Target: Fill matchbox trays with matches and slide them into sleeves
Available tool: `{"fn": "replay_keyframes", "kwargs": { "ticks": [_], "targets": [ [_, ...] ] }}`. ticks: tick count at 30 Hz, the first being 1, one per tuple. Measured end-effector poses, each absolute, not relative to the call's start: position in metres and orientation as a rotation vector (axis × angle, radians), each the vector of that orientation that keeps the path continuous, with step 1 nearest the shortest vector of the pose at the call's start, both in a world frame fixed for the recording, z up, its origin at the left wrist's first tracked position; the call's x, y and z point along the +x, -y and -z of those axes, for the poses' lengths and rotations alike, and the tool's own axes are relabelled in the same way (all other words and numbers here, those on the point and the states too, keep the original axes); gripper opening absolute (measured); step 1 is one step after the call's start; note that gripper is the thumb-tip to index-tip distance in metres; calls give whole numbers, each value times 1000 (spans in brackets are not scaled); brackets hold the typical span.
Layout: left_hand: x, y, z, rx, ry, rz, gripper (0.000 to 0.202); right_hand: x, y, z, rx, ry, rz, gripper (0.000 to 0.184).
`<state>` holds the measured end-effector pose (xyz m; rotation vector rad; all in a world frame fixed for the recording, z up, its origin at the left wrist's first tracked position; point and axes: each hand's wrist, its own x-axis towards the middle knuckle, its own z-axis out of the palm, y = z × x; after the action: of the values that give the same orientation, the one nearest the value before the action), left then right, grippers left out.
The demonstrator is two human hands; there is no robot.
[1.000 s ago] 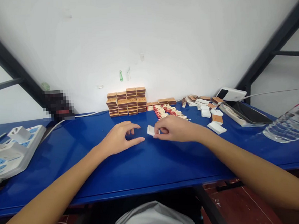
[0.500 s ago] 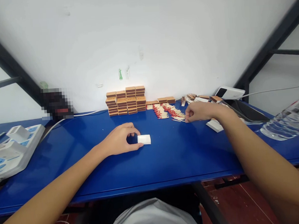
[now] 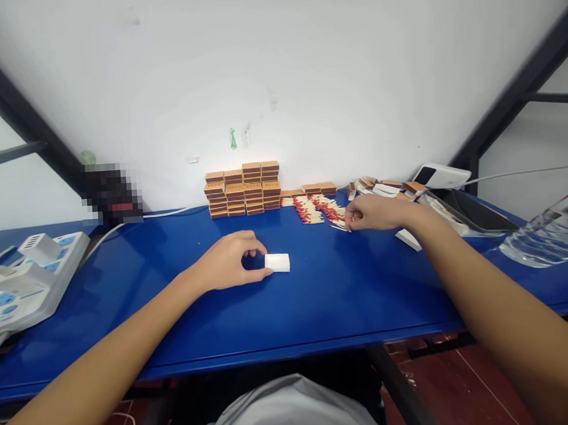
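My left hand [image 3: 229, 262] rests on the blue table [image 3: 174, 309] with thumb and fingers pinched on the end of a small white matchbox tray [image 3: 277, 262]. My right hand [image 3: 373, 211] reaches to the near edge of a pile of red-tipped matches [image 3: 320, 209], fingers closed in a pinch on the matches there. Behind the pile stand stacks of brown matchboxes [image 3: 243, 189] against the white wall.
Loose white trays and brown sleeves [image 3: 383, 188] lie at the back right. A black tablet [image 3: 471, 212], a white power bank [image 3: 439, 176] and a plastic water bottle [image 3: 545, 238] sit at the right. A power strip [image 3: 23, 280] with plugs lies at the left edge.
My right hand let go of the white tray and moved right and back to the match pile. My left hand took the tray's end and holds it on the table.
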<state>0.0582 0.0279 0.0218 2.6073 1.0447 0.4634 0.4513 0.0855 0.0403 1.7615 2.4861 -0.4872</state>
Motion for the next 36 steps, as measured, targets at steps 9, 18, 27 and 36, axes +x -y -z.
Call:
{"fn": "replay_keyframes", "kwargs": {
  "ticks": [9, 18, 27, 36],
  "targets": [
    [57, -29, -22, 2625, -1044, -461, 34, 436, -75, -44, 1809, -2464, 416, 10],
    [58, -27, -24, 2623, -1053, -443, 34, 425, -71, -47, 1815, -2483, 422, 15],
    [58, -28, -21, 2636, -1041, -453, 33, 427, -75, -40, 1808, -2506, 470, 20],
    [61, -27, -19, 2633, -1006, -525, 31, 415, -72, -35, 1631, -2745, 552, 28]
  ]
}}
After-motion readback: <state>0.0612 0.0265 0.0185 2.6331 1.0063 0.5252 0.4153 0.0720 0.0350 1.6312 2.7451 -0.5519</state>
